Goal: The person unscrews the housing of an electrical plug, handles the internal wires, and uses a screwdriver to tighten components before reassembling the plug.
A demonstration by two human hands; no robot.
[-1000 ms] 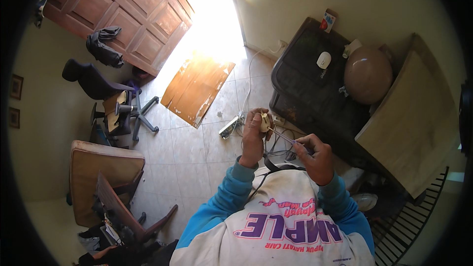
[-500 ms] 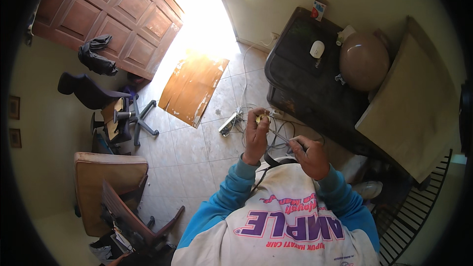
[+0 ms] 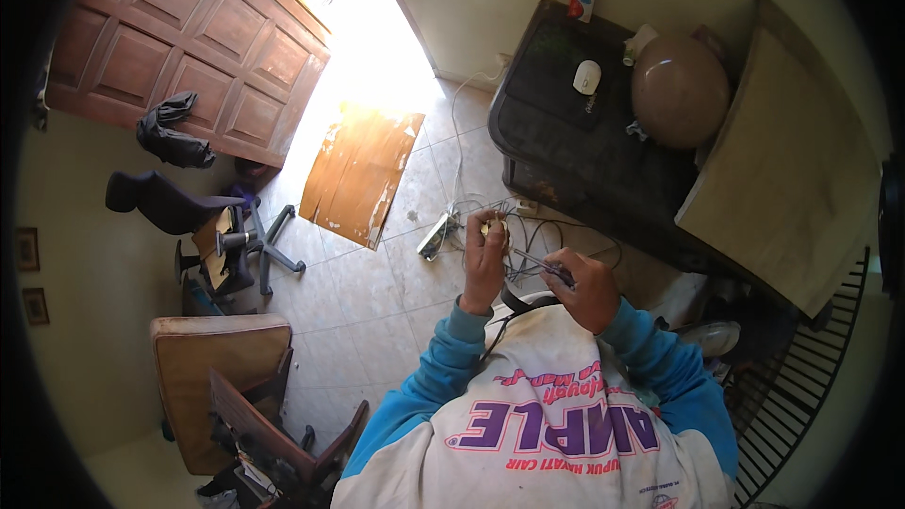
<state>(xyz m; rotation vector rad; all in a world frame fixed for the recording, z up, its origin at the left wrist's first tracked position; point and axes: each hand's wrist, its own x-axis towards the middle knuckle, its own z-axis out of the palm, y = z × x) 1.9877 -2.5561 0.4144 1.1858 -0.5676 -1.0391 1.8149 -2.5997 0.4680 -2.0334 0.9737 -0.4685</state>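
1. head view, left hand [image 3: 485,266]: fingers closed around a small cream piece [image 3: 486,226]
2. cream piece: in left hand, above the floor [image 3: 351,297], partly hidden by fingers
3. right hand [image 3: 586,294]: clasping a screwdriver [image 3: 537,262], shaft slanted toward the cream piece; contact cannot be told
4. power strip [image 3: 436,238]: on floor
5. brown board [image 3: 362,174]: flat on floor
6. white device [image 3: 587,77]: on black table [image 3: 556,137]
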